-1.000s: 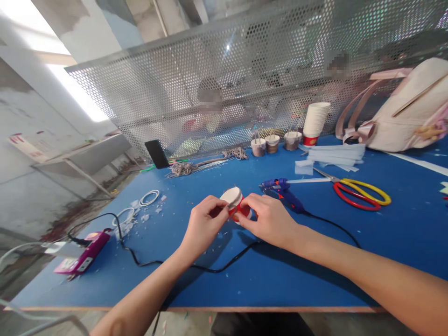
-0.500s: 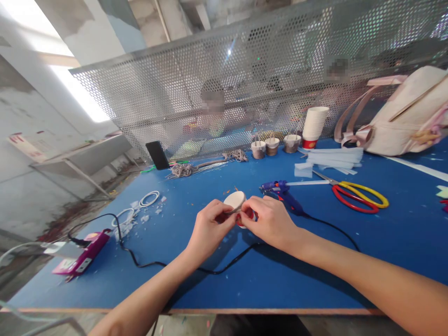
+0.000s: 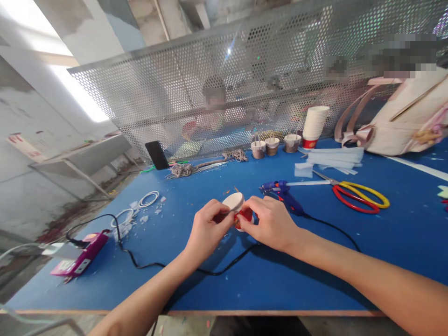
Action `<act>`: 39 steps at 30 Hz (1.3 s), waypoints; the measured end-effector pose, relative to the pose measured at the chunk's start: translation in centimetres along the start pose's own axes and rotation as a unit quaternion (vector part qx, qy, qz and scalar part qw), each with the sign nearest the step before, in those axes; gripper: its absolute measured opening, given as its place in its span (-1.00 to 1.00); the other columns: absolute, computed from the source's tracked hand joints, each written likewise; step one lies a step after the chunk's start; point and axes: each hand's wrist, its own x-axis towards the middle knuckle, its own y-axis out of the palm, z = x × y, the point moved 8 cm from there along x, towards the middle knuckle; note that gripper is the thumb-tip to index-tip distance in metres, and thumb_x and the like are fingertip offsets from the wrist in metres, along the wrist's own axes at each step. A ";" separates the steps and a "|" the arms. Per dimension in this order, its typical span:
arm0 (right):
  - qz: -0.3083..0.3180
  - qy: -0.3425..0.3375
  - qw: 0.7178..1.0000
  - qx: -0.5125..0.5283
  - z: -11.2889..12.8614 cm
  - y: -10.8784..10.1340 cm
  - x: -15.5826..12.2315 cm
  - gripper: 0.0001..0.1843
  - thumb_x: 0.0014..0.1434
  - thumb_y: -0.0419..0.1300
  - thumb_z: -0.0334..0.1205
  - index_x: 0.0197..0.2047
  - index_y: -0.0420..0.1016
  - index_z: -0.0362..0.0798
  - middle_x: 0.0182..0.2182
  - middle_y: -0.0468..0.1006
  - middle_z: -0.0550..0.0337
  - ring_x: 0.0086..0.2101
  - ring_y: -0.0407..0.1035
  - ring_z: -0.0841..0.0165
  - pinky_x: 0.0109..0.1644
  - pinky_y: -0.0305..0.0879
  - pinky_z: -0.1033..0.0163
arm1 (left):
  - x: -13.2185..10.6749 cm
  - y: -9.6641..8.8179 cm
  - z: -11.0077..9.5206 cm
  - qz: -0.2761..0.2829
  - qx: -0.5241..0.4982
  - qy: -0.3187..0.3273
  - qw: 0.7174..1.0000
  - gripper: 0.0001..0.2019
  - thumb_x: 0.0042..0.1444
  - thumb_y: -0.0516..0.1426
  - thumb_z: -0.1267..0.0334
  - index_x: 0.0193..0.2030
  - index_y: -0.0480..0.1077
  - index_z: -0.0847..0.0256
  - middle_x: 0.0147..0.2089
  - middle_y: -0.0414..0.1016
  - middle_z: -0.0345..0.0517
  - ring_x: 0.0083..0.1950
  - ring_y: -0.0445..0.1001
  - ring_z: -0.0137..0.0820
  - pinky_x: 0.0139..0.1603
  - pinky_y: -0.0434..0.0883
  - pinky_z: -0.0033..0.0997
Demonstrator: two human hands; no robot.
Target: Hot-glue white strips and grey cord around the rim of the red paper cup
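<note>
No text or label can be read.

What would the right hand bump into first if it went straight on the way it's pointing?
The right hand touches the cup, so that comes first; beyond it, probably the left hand, though depth is unclear.

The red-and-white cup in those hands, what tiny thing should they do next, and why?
Maybe the left hand could gently press near the white end of the red-and-white cup while the right hand steadies its red side. Both hands are on the cup, and its white end looks tilted, so pressing without that support might let it slip.
</note>
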 end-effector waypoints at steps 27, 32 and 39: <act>-0.054 -0.020 0.998 -0.019 -0.1 -0.3 0.0 -0.82 0.04 0.14 -0.42 -0.56 0.35 -0.04 -0.61 0.51 0.33 -0.63 0.24 0.49 -0.38 0.05 0.30 | -0.2 0.4 -0.6 0.017 0.014 0.025 0.999 -0.85 0.01 0.14 0.30 -0.55 0.41 0.23 -0.56 0.23 -0.27 -0.54 0.19 -0.53 -0.53 0.16 -0.55; -0.063 -0.028 0.997 -0.029 0.0 -0.5 0.1 -0.81 0.05 0.12 -0.42 -0.56 0.35 -0.03 -0.60 0.52 0.32 -0.62 0.26 0.47 -0.38 0.06 0.29 | 0.0 0.2 -0.4 0.022 -0.003 0.006 1.000 -0.79 0.02 0.10 0.30 -0.61 0.34 0.23 -0.57 0.23 -0.26 -0.53 0.19 -0.53 -0.51 0.16 -0.54; -0.038 0.020 0.999 -0.001 -1.3 -0.7 0.6 -0.85 0.06 0.15 -0.38 -0.52 0.38 -0.03 -0.57 0.52 0.32 -0.55 0.33 0.46 -0.35 0.12 0.32 | 0.1 0.2 0.1 0.039 -0.023 -0.049 0.998 -0.80 -0.02 0.06 0.29 -0.63 0.26 0.22 -0.58 0.21 -0.26 -0.51 0.17 -0.51 -0.51 0.14 -0.53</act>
